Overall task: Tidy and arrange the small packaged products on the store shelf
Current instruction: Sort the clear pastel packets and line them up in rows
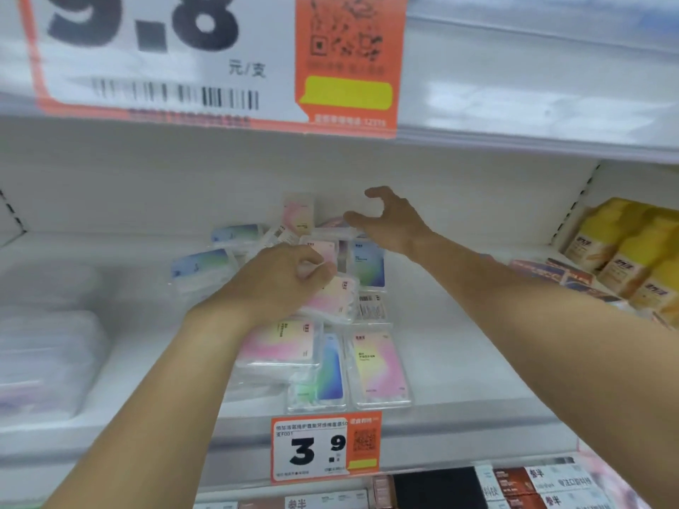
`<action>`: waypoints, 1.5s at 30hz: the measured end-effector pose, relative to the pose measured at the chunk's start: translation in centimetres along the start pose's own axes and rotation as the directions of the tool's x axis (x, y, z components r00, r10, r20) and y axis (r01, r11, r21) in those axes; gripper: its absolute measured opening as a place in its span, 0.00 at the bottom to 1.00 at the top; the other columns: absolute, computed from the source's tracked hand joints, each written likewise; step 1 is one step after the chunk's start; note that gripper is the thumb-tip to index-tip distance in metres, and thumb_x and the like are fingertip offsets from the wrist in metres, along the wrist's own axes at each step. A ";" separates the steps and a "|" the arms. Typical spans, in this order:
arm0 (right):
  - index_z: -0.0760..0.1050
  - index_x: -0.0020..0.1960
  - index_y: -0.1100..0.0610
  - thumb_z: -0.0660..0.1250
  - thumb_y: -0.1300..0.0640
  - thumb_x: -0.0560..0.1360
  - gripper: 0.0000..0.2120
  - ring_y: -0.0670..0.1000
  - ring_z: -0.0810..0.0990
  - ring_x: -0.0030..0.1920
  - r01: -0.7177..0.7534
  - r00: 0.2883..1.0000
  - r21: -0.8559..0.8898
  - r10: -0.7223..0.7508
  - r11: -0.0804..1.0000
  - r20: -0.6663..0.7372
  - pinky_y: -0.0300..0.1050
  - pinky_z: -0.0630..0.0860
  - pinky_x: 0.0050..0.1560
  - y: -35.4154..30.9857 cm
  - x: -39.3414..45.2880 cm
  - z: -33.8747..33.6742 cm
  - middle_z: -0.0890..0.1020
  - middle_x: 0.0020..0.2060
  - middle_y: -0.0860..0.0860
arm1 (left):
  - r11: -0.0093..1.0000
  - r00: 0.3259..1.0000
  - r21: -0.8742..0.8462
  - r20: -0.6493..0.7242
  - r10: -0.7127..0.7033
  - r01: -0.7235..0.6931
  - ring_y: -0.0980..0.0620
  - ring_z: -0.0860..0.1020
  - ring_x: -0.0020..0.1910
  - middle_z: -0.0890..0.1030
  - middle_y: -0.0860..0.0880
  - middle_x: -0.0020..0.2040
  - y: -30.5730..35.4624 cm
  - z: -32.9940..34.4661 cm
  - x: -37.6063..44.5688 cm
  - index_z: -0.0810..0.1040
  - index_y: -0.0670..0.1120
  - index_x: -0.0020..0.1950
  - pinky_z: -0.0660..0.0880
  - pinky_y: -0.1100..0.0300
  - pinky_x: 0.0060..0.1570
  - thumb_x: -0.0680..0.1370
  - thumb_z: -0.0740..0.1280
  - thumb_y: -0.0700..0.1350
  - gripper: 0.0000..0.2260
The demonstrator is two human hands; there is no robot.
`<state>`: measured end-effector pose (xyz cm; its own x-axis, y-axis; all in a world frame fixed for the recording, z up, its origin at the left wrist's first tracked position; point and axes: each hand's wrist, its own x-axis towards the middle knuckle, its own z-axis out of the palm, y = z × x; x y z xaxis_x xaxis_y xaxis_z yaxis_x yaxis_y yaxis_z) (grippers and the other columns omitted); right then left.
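Several small clear packets with pastel pink, yellow and blue labels lie jumbled on the white shelf (459,361). My left hand (279,277) grips a pink-yellow packet (336,295) in the middle of the pile, fingers curled over its top edge. My right hand (389,222) hovers farther back with fingers spread and bent, holding nothing, just above a packet (332,224) near the rear wall. An upright pink packet (297,213) leans at the back. Two pink packets (382,365) (279,347) and a blue one (330,369) lie at the front edge.
Blue-green packets (202,266) lie to the left, beside soft white packs (44,347). Yellow boxes (624,251) stand at the right with dark flat boxes (562,277) before them. A 3.9 price tag (325,448) hangs on the shelf lip; the upper shelf's 9.8 tag (205,56) hangs overhead.
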<state>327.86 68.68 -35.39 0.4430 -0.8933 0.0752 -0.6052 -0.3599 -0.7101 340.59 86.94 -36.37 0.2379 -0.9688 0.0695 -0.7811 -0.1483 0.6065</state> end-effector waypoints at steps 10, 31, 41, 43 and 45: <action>0.71 0.67 0.49 0.81 0.63 0.63 0.36 0.52 0.80 0.55 0.304 0.951 0.176 -0.310 0.936 0.004 0.46 0.82 0.50 -2.3 -0.8 0.4 0.77 0.58 0.54 | 0.977 0.946 -0.215 -0.319 -0.059 -0.011 0.57 0.72 0.59 0.73 0.57 0.61 -0.9 -1.4 -0.3 0.68 0.56 0.70 0.69 0.69 0.48 0.75 0.68 0.57 0.24; 0.74 0.69 0.53 0.64 0.39 0.77 0.26 0.57 0.73 0.67 0.021 0.967 -0.442 0.095 0.897 0.238 0.47 0.71 0.65 0.8 -1.0 -0.2 0.72 0.70 0.54 | 0.686 0.668 -0.712 -0.583 -0.462 -0.148 0.48 0.84 0.48 0.81 0.44 0.54 -2.1 -5.6 -0.3 0.73 0.42 0.60 0.83 0.53 0.42 0.74 0.72 0.43 0.17; 0.70 0.66 0.61 0.66 0.51 0.78 0.21 0.60 0.85 0.49 0.029 0.935 0.626 -0.243 0.779 0.259 0.53 0.83 0.44 -4.6 -10.3 -0.8 0.82 0.54 0.62 | 0.844 0.924 -0.529 -0.360 -0.126 -0.091 0.50 0.84 0.44 0.85 0.45 0.49 2.8 -2.9 -1.4 0.81 0.43 0.56 0.82 0.54 0.46 0.76 0.70 0.49 0.13; 0.66 0.67 0.59 0.71 0.56 0.75 0.24 0.56 0.86 0.43 0.089 0.990 0.655 -0.140 0.750 0.027 0.49 0.81 0.33 -3.3 -11.8 -1.9 0.81 0.55 0.61 | 0.980 0.923 -0.185 -0.386 -0.002 -0.075 0.50 0.80 0.52 0.81 0.46 0.57 4.4 -1.7 -1.5 0.78 0.48 0.63 0.78 0.55 0.53 0.78 0.66 0.55 0.17; 0.64 0.66 0.54 0.72 0.57 0.75 0.24 0.53 0.86 0.38 0.154 0.973 0.633 -0.004 0.759 -0.233 0.45 0.79 0.28 -1.1 -13.0 -4.2 0.81 0.54 0.57 | 0.989 0.941 -0.098 -0.331 0.071 -0.109 0.50 0.74 0.62 0.72 0.47 0.66 6.1 -0.6 -1.7 0.67 0.52 0.73 0.72 0.56 0.61 0.78 0.63 0.56 0.24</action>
<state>320.02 79.59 -32.62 0.2792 -0.9301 0.2385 0.0277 -0.2405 -0.9703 335.79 87.75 -32.30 0.3593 -0.8565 0.3706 -0.7418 -0.0212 0.6703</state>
